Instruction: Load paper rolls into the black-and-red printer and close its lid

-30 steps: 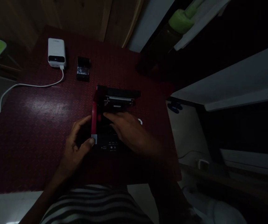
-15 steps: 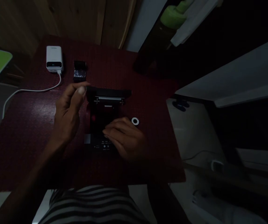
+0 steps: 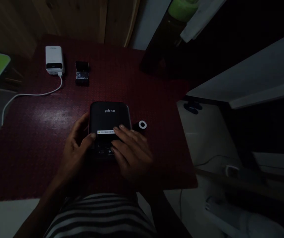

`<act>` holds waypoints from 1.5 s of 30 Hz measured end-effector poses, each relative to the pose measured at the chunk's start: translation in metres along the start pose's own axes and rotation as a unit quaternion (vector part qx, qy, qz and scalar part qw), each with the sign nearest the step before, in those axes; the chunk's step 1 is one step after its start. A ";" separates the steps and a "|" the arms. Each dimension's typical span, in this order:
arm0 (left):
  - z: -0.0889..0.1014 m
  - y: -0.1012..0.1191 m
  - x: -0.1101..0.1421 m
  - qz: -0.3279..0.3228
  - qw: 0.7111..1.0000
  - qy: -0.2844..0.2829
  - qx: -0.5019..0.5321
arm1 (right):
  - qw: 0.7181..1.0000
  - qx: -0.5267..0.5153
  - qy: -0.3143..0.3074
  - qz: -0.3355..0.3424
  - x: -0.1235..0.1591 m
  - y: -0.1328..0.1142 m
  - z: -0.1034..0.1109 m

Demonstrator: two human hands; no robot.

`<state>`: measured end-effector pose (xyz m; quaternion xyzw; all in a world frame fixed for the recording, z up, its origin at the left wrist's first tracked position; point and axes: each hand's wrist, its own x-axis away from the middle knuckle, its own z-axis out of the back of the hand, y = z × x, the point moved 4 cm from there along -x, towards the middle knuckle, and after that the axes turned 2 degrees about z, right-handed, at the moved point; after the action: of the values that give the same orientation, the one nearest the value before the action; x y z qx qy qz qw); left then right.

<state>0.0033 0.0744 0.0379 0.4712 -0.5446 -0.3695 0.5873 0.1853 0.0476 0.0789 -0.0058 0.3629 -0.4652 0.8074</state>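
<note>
A small black printer (image 3: pixel 109 119) lies on the dark red table with its lid down. Pale lettering and a white warning strip show on the lid. My left hand (image 3: pixel 76 145) grips the printer's left side, thumb on its front corner and fingers along the side, partly hidden. Across the right front part, my right hand (image 3: pixel 132 152) rests with fingers stretched over the lid edge and button panel, covering some of it. Close by on the right stands a small black roll with a white ring-shaped end (image 3: pixel 142 124).
A white power bank (image 3: pixel 54 59) with a plugged-in white cable (image 3: pixel 35 95) sits at the back left of the red table (image 3: pixel 112 72). Beside it lies a small black strip-like roll (image 3: pixel 82 73). A dark bottle with a green cap (image 3: pixel 181 10) stands at the back right.
The printer's lid has come down from upright to shut. My left hand has moved from the lid's top edge down to the printer's side; my right hand now lies partly on the lid.
</note>
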 end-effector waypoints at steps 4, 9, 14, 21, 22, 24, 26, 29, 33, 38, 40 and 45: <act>-0.001 0.005 0.000 0.009 1.000 -0.002 0.002 | 0.999 -0.008 -0.038 -0.013 -0.002 0.001 0.000; -0.002 0.004 -0.002 0.007 1.000 -0.001 -0.002 | 0.999 -0.006 -0.045 -0.015 -0.004 0.000 0.001; 0.004 -0.003 0.003 0.028 0.999 -0.002 0.037 | 0.998 -0.037 -0.034 -0.025 0.005 0.004 0.003; 0.017 -0.009 0.015 0.018 1.000 -0.007 -0.022 | 0.979 -0.067 0.075 -0.180 0.044 0.023 0.012; 0.017 -0.009 0.015 0.018 0.999 -0.003 -0.031 | 0.973 -0.076 0.073 -0.203 0.051 0.025 0.010; 0.017 -0.008 0.014 0.015 0.999 0.002 -0.043 | 0.962 -0.099 0.048 -0.249 0.064 0.029 0.005; 0.015 -0.007 0.015 0.011 0.999 0.000 -0.046 | 0.951 -0.121 0.016 -0.285 0.075 0.030 -0.002; 0.011 -0.004 0.016 0.010 0.999 0.006 -0.038 | 0.943 -0.140 -0.010 -0.302 0.083 0.029 -0.008; 0.007 0.000 0.018 0.018 1.000 0.013 -0.018 | 0.940 -0.142 0.003 -0.311 0.080 0.026 -0.008; 0.005 0.002 0.019 0.024 0.999 0.021 -0.024 | 0.937 -0.149 0.006 -0.315 0.076 0.023 -0.007; 0.005 0.003 0.019 0.004 0.999 0.021 -0.030 | 0.939 -0.144 0.003 -0.312 0.074 0.023 -0.002; 0.008 -0.004 0.018 -0.022 0.999 -0.004 -0.035 | 0.974 -0.075 0.009 -0.213 0.040 0.028 0.021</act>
<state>-0.0024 0.0551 0.0393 0.4607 -0.5236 -0.4027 0.5928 0.2306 0.0269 0.0613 -0.1390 0.3941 -0.5980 0.6839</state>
